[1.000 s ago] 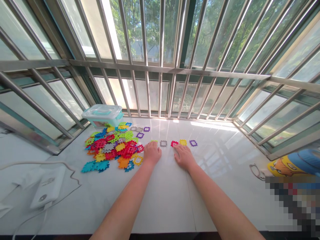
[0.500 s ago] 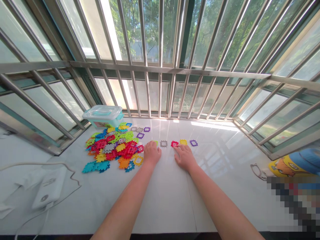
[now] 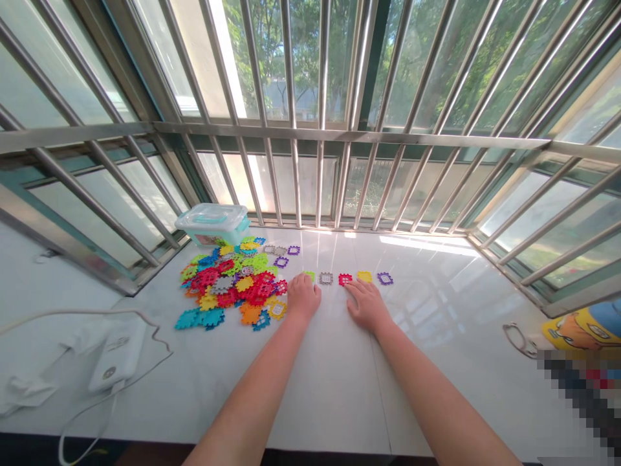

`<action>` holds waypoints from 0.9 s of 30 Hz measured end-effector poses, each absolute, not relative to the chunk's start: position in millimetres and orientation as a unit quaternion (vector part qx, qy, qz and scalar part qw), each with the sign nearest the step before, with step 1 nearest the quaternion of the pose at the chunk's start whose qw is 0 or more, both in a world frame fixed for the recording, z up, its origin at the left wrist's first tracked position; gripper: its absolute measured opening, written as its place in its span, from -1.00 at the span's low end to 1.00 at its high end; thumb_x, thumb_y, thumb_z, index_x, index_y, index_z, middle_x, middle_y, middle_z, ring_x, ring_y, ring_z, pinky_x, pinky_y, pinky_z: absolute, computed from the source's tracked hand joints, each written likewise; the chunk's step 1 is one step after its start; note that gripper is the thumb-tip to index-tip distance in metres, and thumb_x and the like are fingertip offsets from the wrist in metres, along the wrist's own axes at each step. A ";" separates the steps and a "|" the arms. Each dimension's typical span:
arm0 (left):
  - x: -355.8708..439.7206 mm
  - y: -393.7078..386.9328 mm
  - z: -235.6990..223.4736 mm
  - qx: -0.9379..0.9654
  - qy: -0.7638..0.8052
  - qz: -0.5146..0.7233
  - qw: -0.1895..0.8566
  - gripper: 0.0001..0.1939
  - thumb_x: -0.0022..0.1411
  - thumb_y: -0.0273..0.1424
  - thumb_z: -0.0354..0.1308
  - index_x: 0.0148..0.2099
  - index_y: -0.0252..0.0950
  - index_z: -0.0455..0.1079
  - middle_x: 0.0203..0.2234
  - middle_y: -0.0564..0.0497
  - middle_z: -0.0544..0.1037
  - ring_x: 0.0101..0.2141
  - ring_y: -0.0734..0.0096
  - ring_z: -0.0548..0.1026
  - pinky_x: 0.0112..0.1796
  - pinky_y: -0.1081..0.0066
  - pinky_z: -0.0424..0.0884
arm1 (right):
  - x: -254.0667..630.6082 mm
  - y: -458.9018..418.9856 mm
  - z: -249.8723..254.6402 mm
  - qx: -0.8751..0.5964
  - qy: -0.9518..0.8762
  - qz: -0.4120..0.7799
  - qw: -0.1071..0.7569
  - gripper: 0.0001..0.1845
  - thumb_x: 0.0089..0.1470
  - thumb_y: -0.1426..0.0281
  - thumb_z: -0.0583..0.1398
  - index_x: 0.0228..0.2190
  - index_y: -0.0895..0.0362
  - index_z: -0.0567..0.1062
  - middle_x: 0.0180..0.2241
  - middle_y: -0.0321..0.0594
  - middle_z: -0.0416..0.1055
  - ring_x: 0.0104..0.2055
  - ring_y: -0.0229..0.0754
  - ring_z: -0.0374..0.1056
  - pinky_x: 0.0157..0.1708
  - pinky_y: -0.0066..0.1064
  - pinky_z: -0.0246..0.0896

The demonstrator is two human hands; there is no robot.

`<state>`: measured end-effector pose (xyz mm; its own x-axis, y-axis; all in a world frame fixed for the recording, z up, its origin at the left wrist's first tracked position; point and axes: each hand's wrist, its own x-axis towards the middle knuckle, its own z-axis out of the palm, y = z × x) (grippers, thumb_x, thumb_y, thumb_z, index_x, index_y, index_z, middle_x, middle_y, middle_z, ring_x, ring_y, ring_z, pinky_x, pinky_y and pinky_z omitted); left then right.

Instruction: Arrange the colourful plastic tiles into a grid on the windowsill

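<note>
Five notched plastic interlocking tiles [image 3: 345, 279] stand in a straight row on a white stone sill [image 3: 330, 395], one each of green [image 3: 309, 276], grey [image 3: 326, 278], red, yellow [image 3: 365, 276] and purple [image 3: 385, 278]; each is a small square with toothed edges, and the grey and purple ones have open centres. One left hand [image 3: 303, 298] lies with its fingers close together, the fingertips [image 3: 301, 279] against the green tile and covering part of it; whether they pinch it, I cannot tell. One right hand [image 3: 367, 305] rests flat, fingers slightly spread, just below the red tile. To the left lies one heap of multicoloured tiles [image 3: 228, 285], too many to count, beside one clear plastic box with a teal lid [image 3: 212, 223]. One white charger [image 3: 118, 355] with its cable sits further left.
</note>
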<state>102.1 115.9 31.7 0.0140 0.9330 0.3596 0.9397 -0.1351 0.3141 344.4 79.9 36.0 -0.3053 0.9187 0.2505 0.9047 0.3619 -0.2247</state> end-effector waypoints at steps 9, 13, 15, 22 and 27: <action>101.7 116.7 31.3 -0.709 -0.660 -0.249 -0.007 -0.70 0.35 -0.36 0.09 0.09 -0.22 0.42 0.11 -0.21 0.51 0.17 0.01 0.39 0.21 0.06 0.23 | 342.7 80.1 32.6 -0.583 -0.789 -0.003 0.192 -0.42 0.28 0.28 0.13 0.29 0.05 0.37 0.37 -0.11 0.29 0.44 0.03 0.08 0.45 -0.01 -0.21; 101.4 116.4 31.4 -0.710 -0.658 -0.250 -0.010 -0.72 0.35 -0.36 0.09 0.08 -0.23 0.42 0.10 -0.22 0.51 0.16 0.00 0.38 0.20 0.05 0.24 | 342.2 80.2 30.5 -0.631 -0.741 -0.031 0.227 -0.49 0.26 0.32 0.12 0.21 0.10 0.42 0.30 -0.02 0.34 0.36 0.06 0.16 0.40 -0.06 -0.10; 101.4 116.2 31.5 -0.710 -0.659 -0.248 -0.006 -0.73 0.35 -0.35 0.09 0.06 -0.23 0.42 0.08 -0.21 0.51 0.15 0.00 0.38 0.19 0.05 0.24 | 342.6 80.8 28.8 -0.653 -0.715 -0.047 0.244 -0.52 0.26 0.33 0.11 0.18 0.13 0.44 0.25 0.01 0.37 0.33 0.08 0.18 0.39 -0.07 -0.08; 101.9 115.3 32.8 -0.710 -0.658 -0.251 -0.003 -0.76 0.35 -0.36 0.09 0.03 -0.23 0.43 0.07 -0.21 0.50 0.14 0.00 0.38 0.18 0.06 0.24 | 344.4 82.5 24.9 -0.666 -0.696 -0.055 0.262 -0.56 0.25 0.35 0.10 0.13 0.13 0.44 0.18 0.02 0.41 0.28 0.09 0.20 0.35 -0.07 -0.03; 102.1 115.2 32.7 -0.708 -0.659 -0.253 0.000 -0.77 0.34 -0.37 0.09 0.01 -0.24 0.42 0.05 -0.21 0.50 0.13 0.01 0.39 0.17 0.07 0.25 | 343.7 82.2 26.6 -0.667 -0.694 -0.068 0.264 -0.58 0.25 0.34 0.10 0.10 0.15 0.44 0.14 0.02 0.43 0.26 0.09 0.22 0.34 -0.10 -0.02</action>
